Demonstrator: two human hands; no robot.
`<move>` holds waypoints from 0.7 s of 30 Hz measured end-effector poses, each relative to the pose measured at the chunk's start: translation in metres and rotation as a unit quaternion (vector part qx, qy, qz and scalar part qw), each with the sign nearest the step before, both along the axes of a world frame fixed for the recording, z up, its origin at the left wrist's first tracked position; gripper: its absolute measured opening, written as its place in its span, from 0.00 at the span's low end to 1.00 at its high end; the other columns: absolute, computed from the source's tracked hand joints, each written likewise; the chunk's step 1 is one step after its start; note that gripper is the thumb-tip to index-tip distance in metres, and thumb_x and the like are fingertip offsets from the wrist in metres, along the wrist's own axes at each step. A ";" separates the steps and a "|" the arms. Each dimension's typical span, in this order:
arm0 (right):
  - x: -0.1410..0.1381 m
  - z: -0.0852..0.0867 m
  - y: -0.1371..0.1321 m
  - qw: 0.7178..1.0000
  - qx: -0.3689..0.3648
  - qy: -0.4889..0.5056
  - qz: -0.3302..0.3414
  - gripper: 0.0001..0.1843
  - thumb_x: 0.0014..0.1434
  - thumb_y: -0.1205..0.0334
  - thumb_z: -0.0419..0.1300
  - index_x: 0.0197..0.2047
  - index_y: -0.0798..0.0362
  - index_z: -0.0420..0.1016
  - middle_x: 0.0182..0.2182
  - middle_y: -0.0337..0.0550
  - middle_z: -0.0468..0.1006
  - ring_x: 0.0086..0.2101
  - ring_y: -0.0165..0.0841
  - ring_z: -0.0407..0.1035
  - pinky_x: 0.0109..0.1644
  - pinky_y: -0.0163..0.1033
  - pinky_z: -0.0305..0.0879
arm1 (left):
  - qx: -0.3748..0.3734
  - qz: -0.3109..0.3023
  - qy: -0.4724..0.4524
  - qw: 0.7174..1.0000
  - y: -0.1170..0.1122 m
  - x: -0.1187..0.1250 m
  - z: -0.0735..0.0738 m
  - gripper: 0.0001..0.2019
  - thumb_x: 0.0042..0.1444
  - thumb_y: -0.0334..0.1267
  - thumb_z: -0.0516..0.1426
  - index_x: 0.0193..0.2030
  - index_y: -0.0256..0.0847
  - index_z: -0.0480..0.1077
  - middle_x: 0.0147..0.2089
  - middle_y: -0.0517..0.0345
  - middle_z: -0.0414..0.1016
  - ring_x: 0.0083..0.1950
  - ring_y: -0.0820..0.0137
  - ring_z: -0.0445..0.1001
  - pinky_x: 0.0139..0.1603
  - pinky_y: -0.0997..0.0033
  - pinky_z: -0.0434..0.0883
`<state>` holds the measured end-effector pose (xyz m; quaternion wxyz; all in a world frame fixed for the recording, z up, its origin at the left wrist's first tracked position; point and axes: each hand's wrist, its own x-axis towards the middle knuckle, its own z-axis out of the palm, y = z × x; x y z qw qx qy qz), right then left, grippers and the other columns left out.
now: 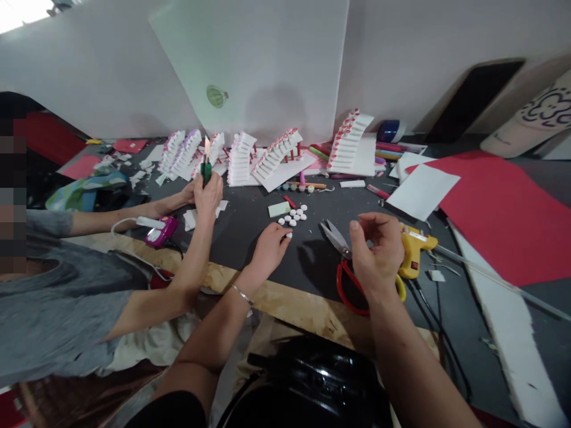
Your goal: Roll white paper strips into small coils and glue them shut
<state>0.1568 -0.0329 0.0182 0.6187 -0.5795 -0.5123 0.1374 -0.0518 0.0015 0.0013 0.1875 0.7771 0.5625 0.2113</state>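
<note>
My left hand (269, 248) is low over the dark tabletop, thumb and fingertips pinched on a small white disc (289, 235). Just beyond it lies a loose cluster of similar white discs (298, 215), beside a pale green block (279, 209) and a short red stick (289, 202). My right hand (379, 249) is raised above the table, fingers loosely curled and thumb apart, with nothing visible in it. Scissors (339, 245) with red handles lie left of that hand, blades open. A yellow glue gun (413, 249) rests to its right, partly covered by the hand.
Several small white paper staircase models (277, 154) line the wall. At left, a co-worker's hand (207, 193) holds a lit green lighter (206, 171). Right are red sheets (499, 214), a white card (423, 191), a white board strip (504, 333) and a patterned cup (530, 119).
</note>
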 end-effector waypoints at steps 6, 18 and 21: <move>0.000 0.001 0.000 1.000 0.006 -0.001 0.002 0.09 0.60 0.57 0.61 0.41 0.52 0.69 0.29 0.37 0.70 0.27 0.29 0.65 0.32 0.37 0.64 | 0.006 -0.002 0.058 0.998 -0.004 0.003 0.005 0.11 0.57 0.32 0.60 0.48 0.37 0.74 0.41 0.51 0.73 0.41 0.65 0.73 0.46 0.65 0.71; -0.001 0.004 0.001 1.000 -0.002 -0.005 -0.005 0.08 0.59 0.58 0.60 0.40 0.53 0.70 0.28 0.36 0.70 0.26 0.28 0.64 0.32 0.36 0.63 | 0.054 0.028 0.069 0.996 0.002 0.003 0.002 0.04 0.60 0.27 0.56 0.40 0.39 0.69 0.40 0.53 0.74 0.42 0.66 0.73 0.45 0.67 0.70; -0.002 0.005 0.000 1.000 -0.010 -0.007 -0.003 0.08 0.59 0.58 0.60 0.39 0.53 0.71 0.28 0.36 0.71 0.26 0.28 0.64 0.32 0.35 0.63 | 0.056 0.061 0.067 0.994 0.004 0.005 -0.001 0.05 0.59 0.26 0.56 0.40 0.39 0.68 0.38 0.54 0.73 0.40 0.66 0.73 0.42 0.68 0.70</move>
